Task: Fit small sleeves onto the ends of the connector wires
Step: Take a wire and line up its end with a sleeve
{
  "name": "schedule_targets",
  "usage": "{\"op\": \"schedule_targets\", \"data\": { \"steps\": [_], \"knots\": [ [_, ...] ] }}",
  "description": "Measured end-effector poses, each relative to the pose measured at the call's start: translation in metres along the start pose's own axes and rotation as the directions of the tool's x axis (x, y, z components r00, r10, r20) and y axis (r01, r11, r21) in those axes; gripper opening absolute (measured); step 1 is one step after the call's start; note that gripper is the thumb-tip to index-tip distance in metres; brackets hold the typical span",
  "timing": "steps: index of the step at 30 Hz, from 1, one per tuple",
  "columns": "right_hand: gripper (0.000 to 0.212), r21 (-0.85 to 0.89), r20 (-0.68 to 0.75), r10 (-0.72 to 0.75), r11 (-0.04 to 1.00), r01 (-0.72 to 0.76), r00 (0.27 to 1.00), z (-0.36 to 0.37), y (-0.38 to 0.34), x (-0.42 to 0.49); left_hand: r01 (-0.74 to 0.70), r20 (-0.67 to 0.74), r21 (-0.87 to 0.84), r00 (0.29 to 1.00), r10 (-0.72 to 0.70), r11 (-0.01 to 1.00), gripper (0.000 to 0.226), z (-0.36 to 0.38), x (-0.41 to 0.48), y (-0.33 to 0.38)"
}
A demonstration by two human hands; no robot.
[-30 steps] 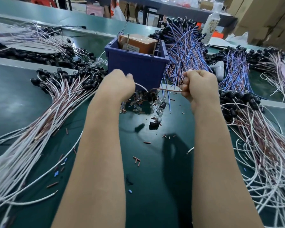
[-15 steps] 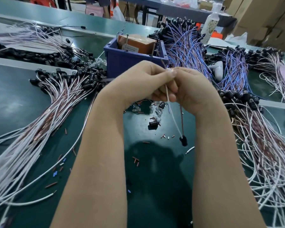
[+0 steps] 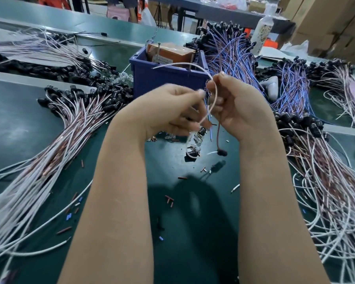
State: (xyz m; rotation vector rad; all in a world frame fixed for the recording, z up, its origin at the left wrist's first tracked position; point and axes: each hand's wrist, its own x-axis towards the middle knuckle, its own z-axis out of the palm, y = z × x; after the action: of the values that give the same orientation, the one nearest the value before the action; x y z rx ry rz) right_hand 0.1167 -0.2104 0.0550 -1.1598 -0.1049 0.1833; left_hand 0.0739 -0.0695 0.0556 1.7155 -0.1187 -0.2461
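Wide green bench [image 3: 19, 124] in front of us, and it is loaded: a big fan of white and brown connector wires [image 3: 49, 160] sweeps across the left, and another tangle [image 3: 326, 191] sprawls on the right. By my reading the job is a long way from over, one piece in hand against hundreds lying about. Behind the hands sits the blue bin [image 3: 168, 83]. Now the hands, raised together above the bench in front of it: the right hand [image 3: 240, 107] has a tight grip, thumb and forefinger pinched on the white wire [image 3: 212, 95]. The left hand [image 3: 172, 111] is curled, fingertips close to that pinch, but blur hides whether a sleeve sits between them. That wire's free end points left over the bin; it arcs across the right thumb, then runs near vertical down between the palms. A brown lead drops straight down to the black connector [image 3: 221, 153], hanging low. Loose sleeves [image 3: 169, 199] dot the bench near the forearms, none fitted that I can confirm.
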Motion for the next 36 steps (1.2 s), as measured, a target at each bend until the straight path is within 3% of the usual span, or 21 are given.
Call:
{"op": "schedule_targets", "data": {
  "steps": [3,6,9,11,14,17,23,28,32,36],
  "knots": [
    [0.024,-0.149,0.11,-0.001,0.989,0.017,0.994,0.0,-0.001,-0.003,-0.03,-0.393,-0.216,0.917,-0.059,0.976,0.035,-0.008,0.012,-0.002],
    [0.024,-0.375,0.254,0.069,0.927,0.033,0.965,0.003,0.001,-0.007,-0.115,-0.5,-0.378,0.861,-0.097,0.919,0.035,-0.009,0.017,-0.003],
    [0.024,-0.554,0.337,0.18,0.832,0.04,0.924,0.008,0.004,-0.012,-0.226,-0.485,-0.52,0.872,-0.067,0.824,0.026,-0.006,0.018,-0.005],
    [0.023,-0.572,0.31,0.186,0.82,0.027,0.932,0.01,0.006,-0.012,-0.247,-0.493,-0.491,0.869,-0.033,0.835,0.027,-0.008,0.018,-0.009],
    [0.021,-0.604,0.094,-0.014,0.794,0.068,0.995,0.005,0.006,-0.004,-0.199,-0.47,-0.347,0.883,0.014,0.916,0.029,-0.011,0.018,-0.013],
    [0.019,-0.594,-0.06,-0.179,0.797,0.109,0.982,0.001,0.006,0.002,-0.1,-0.37,-0.107,0.927,0.053,0.989,0.029,-0.009,0.017,-0.013],
    [0.019,-0.444,-0.06,-0.23,0.878,0.18,0.971,0.011,0.014,0.004,0.009,-0.178,0.228,0.983,0.032,0.974,0.025,0.003,0.018,-0.014],
    [0.016,-0.41,-0.069,-0.172,0.903,0.13,0.983,0.009,0.02,0.006,-0.018,-0.197,0.257,0.978,0.07,0.966,0.029,0.002,0.02,-0.017],
    [0.016,-0.367,-0.075,-0.144,0.924,0.107,0.987,0.008,0.021,0.007,-0.022,-0.153,0.165,0.987,0.048,0.986,0.032,0.002,0.023,-0.019],
    [0.016,-0.484,-0.075,-0.179,0.867,0.121,0.981,0.003,0.021,0.006,-0.003,-0.091,0.141,0.996,0.016,0.99,0.028,0.003,0.022,-0.018]
  ]
}}
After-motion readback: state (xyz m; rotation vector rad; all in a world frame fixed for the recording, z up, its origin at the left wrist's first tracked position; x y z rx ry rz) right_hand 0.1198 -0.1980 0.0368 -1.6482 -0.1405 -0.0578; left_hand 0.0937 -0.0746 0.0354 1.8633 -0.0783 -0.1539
